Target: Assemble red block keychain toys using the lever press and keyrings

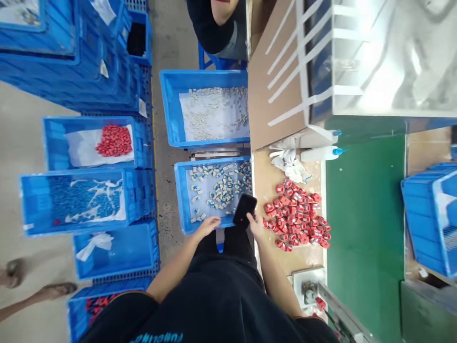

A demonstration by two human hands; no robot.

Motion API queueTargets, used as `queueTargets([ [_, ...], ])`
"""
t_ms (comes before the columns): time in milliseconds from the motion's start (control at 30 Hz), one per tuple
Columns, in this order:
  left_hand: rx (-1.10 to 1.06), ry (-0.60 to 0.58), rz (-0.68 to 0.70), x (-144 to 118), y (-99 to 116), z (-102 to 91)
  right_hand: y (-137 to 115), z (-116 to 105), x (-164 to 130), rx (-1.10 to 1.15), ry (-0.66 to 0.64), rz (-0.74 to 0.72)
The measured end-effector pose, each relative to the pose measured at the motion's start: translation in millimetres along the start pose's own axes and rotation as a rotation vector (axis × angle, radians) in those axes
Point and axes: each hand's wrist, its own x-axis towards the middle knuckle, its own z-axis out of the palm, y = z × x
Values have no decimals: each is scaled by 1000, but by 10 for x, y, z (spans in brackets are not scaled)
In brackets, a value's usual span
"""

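Note:
My right hand [254,226] is closed on the lower edge of a black mobile phone [244,209]. The phone lies over the near right corner of a blue crate [181,200]. Inside that crate are many small white, blue and yellow parts [222,190], loosely spread. My left hand [208,226] is over the crate's near rim, its fingers stretched toward the right with nothing visible in them. Just right of my right hand, a pile of red plastic parts [294,214] covers part of the tan worktop [262,166].
Beyond stands another blue crate [167,109] of small pale pieces, near a seated person [217,28]. Stacked blue crates [107,71] line the left. White bottles [317,153] and a white glove [291,164] lie behind the red pile. A cardboard panel [276,90] rises at upper right.

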Motion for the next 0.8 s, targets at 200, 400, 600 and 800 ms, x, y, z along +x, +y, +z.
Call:
queueTargets([
  [200, 75, 334, -190, -380, -127, -183, -732, -616, 910, -283, 219, -150],
  [400, 56, 486, -287, -673, -307, -241, -1066, -702, 1145, -471, 389, -246],
  [600, 91, 560, -245, -393, -314, -295, -679, -392, 637, -540, 373, -426],
  [800, 141, 568, -161, 377, -453, -392, 541, 704, 468, -685, -158, -275],
])
